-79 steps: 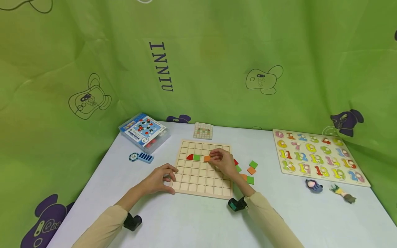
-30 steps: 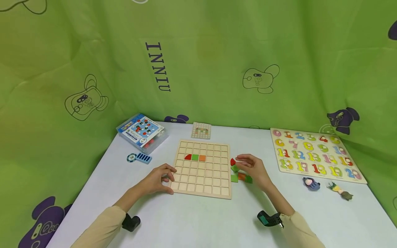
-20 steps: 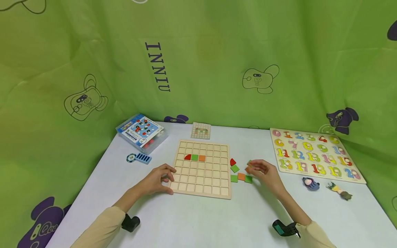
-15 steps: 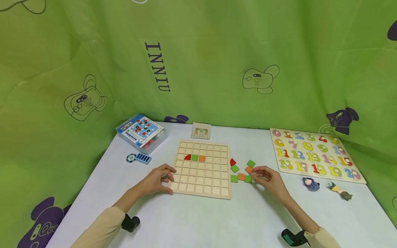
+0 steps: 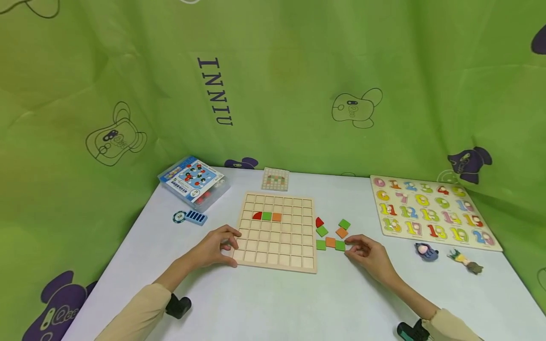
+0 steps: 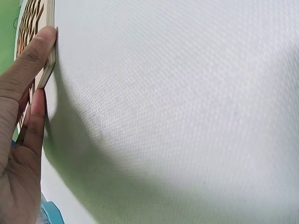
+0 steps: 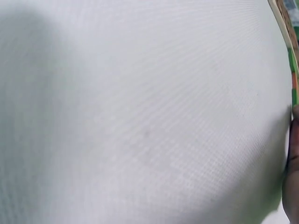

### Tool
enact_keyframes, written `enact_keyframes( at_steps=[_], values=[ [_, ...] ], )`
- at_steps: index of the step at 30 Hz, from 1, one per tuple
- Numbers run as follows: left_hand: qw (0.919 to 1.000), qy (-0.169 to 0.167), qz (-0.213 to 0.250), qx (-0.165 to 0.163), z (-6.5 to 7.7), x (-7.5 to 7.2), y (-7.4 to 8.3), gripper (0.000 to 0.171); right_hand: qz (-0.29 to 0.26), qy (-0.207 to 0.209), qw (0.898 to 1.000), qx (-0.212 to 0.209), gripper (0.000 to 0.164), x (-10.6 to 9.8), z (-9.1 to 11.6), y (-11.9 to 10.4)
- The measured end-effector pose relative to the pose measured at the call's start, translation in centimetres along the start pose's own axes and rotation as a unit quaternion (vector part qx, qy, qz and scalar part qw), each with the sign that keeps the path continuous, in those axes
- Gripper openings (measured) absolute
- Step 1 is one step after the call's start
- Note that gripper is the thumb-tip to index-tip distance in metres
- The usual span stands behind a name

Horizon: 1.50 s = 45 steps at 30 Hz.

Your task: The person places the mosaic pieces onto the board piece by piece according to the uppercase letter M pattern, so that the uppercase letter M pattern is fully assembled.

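Observation:
A wooden grid board (image 5: 277,241) lies mid-table. In one of its rows sit a red quarter-round tile (image 5: 257,216), a green tile (image 5: 266,216) and an orange tile (image 5: 277,217), side by side. My left hand (image 5: 215,247) holds the board at its front left side; in the left wrist view the thumb (image 6: 39,41) lies on its edge. Right of the board, my right hand (image 5: 371,257) pinches at the right edge of a green square tile (image 5: 340,246), which ends a short row with an orange tile (image 5: 330,242) and another green tile (image 5: 321,245).
More loose tiles lie near: a red quarter-round (image 5: 319,221), green squares (image 5: 344,224) and an orange square (image 5: 341,232). A pattern card (image 5: 275,179) is behind the board. A plastic box (image 5: 195,182), blue piece (image 5: 196,218), number puzzle (image 5: 432,213) and small figures (image 5: 426,252) stand around.
My right hand has let go of the orange tile, now beside the green one on the board. It has moved right, then toward me, to the loose green tile. My left hand stays.

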<state>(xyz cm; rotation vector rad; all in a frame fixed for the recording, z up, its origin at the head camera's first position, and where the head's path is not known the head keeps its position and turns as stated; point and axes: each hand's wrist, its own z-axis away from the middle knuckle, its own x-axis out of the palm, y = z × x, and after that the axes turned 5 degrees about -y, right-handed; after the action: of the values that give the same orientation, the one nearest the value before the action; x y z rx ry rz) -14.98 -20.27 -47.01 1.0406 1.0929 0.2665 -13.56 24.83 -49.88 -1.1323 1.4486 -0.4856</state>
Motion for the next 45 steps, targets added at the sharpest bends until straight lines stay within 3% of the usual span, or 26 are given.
enact_keyframes(
  at_steps=[7,12,20,31,39,45],
  values=[
    [1.0,-0.001,-0.001,-0.001,-0.1,0.0,-0.1,0.034,0.012,0.004,1.0,0.009,0.03,0.2,-0.3,-0.7],
    [1.0,0.0,-0.003,-0.003,0.0,0.0,-0.1,0.033,0.027,-0.011,0.999,0.022,0.03,-0.1,-0.3,-3.4],
    [1.0,0.001,0.0,-0.008,0.0,0.2,-0.3,0.034,0.019,-0.02,1.0,0.009,0.03,-0.1,-0.1,0.2],
    [0.9999,0.0,-0.01,-0.007,0.0,0.1,-0.2,0.033,-0.064,0.002,0.998,0.023,0.03,-0.6,-0.6,-0.8],
    [1.0,0.001,0.003,-0.002,0.1,0.1,-0.3,0.033,-0.159,0.0,0.987,0.016,0.032,0.7,-2.4,-1.6],
    [1.0,0.001,0.005,0.004,0.1,0.0,-0.4,0.033,-0.176,0.005,0.984,0.035,0.032,1.9,-3.8,-1.8]
  ],
)
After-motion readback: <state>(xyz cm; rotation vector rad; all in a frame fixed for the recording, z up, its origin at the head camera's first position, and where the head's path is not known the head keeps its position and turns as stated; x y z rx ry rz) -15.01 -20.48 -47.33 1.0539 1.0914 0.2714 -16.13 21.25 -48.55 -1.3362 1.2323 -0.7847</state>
